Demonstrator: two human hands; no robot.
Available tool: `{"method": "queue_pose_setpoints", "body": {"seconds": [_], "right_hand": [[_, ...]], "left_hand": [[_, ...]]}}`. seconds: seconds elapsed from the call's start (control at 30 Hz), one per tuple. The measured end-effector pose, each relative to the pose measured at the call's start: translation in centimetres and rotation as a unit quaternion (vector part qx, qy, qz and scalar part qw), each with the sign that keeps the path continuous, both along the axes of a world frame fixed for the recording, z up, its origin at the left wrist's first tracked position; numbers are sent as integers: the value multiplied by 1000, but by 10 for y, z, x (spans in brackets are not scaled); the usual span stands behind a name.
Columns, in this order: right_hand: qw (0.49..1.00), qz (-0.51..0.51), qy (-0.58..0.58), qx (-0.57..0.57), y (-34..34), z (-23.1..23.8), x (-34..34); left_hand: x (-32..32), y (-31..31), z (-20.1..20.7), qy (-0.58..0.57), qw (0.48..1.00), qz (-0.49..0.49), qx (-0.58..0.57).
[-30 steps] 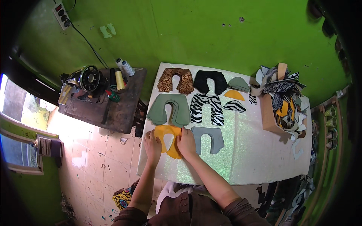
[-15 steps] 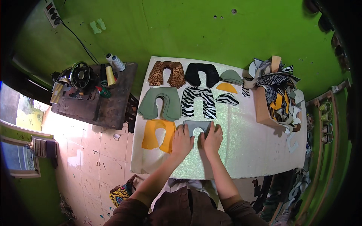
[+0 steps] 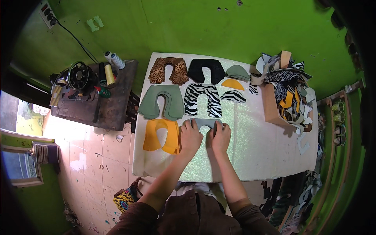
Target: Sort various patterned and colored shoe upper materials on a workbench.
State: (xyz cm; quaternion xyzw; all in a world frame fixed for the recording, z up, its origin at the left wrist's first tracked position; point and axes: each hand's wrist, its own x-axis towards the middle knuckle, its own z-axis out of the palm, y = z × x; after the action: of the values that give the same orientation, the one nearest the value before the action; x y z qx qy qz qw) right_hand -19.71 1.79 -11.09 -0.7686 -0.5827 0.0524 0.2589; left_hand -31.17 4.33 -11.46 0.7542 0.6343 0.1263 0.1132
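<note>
A grey U-shaped fabric piece [image 3: 204, 123] lies at the front row of the white-covered table. My left hand [image 3: 190, 138] has its fingers curled over the piece's left side. On the opposite side, my right hand [image 3: 220, 138] grips it with bent fingers; both palms hide its lower ends. Beside my left hand lies a yellow U-shaped piece [image 3: 150, 135]. Behind the grey piece are a zebra-print stack [image 3: 190, 100] and a green stack [image 3: 150, 102]. Farther back sit leopard-print pieces [image 3: 156, 70] and black pieces [image 3: 196, 71].
Small half-round pieces in green [image 3: 237, 72], yellow [image 3: 234, 84] and zebra print [image 3: 233, 96] lie at the back. A cardboard box [image 3: 270, 103] overflows with fabric scraps on the right. Left of the table [image 3: 270, 156], a sewing machine [image 3: 74, 80] and thread cones [image 3: 117, 60] stand on a dark bench.
My view has shifted slightly, so the table sits higher in the picture. Both hands stay on the grey piece, with the right fingers more bent.
</note>
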Motion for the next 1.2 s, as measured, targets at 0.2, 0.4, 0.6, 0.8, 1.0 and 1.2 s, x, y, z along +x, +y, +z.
{"method": "queue_pose_setpoints", "body": {"seconds": [0.2, 0.4, 0.6, 0.8, 1.0, 1.2], "right_hand": [[1000, 5, 15, -21, -1, -3, 2], [991, 77, -100, -37, -10, -9, 0], [992, 83, -81, -46, -17, -15, 6], [993, 112, -30, -16, -24, 10, 42], [986, 101, 94, 94, -23, 46, 112], [977, 106, 52, 179, -20, 86, 209]], "left_hand": [[-2, -1, 4, -28, 998, -4, -61], [-10, -14, -9, 65, 988, -114, 83], [-6, -19, -16, 78, 989, -103, 74], [30, -18, 17, 61, 986, -128, 92], [110, -7, 59, -30, 974, -176, 142], [202, 0, 83, -107, 955, -216, 171]]}}
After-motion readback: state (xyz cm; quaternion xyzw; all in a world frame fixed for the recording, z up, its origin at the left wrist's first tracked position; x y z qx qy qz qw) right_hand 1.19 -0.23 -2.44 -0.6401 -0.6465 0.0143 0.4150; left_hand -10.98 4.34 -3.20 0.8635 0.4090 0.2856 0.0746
